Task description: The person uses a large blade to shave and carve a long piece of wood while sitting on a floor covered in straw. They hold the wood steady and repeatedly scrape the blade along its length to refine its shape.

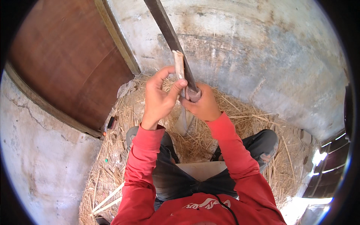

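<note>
The left hand [160, 98] pinches a pale strip [179, 64], seemingly steadying it alongside the dark blade [168, 32]; the right hand [205, 103], just beside, grasps the handle [194, 95], presumably to point the blade away.

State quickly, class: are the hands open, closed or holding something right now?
Left hand: closed, pinching a pale strip.
Right hand: closed on the handle of a long dark blade.
</note>
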Tool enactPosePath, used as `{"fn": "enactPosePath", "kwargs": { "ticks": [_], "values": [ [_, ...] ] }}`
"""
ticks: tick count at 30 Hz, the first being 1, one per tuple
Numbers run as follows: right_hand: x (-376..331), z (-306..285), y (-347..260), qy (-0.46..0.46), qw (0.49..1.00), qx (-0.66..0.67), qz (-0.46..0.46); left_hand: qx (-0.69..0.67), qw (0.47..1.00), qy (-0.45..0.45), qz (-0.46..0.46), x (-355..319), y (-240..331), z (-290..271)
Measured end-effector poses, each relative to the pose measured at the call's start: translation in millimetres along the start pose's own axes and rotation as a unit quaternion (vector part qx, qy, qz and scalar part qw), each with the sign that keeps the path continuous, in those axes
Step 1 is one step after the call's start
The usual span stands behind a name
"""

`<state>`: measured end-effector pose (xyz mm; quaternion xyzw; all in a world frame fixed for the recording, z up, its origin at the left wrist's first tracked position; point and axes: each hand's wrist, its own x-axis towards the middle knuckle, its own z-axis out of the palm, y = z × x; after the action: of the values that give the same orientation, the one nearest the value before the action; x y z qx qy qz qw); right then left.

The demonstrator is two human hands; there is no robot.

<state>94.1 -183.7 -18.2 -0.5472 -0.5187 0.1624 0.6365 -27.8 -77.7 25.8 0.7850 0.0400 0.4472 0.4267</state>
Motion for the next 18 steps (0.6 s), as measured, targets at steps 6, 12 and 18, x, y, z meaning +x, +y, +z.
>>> {"fn": "enactPosePath", "kwargs": {
  "ticks": [6, 12, 18],
  "values": [
    [-4, 9, 8, 0.077, 0.996, -0.042, -0.024, -0.073, 0.993, 0.082, -0.039, 4, -18, 0],
    [-47, 1, 3, 0.134, 0.973, 0.055, 0.181, -0.055, 0.981, 0.184, -0.037, 9, -44, -13],
    [-73, -12, 18, 0.144, 0.948, 0.192, 0.21, -0.018, 0.979, 0.2, -0.034, 1, -86, 0]
  ]
}}
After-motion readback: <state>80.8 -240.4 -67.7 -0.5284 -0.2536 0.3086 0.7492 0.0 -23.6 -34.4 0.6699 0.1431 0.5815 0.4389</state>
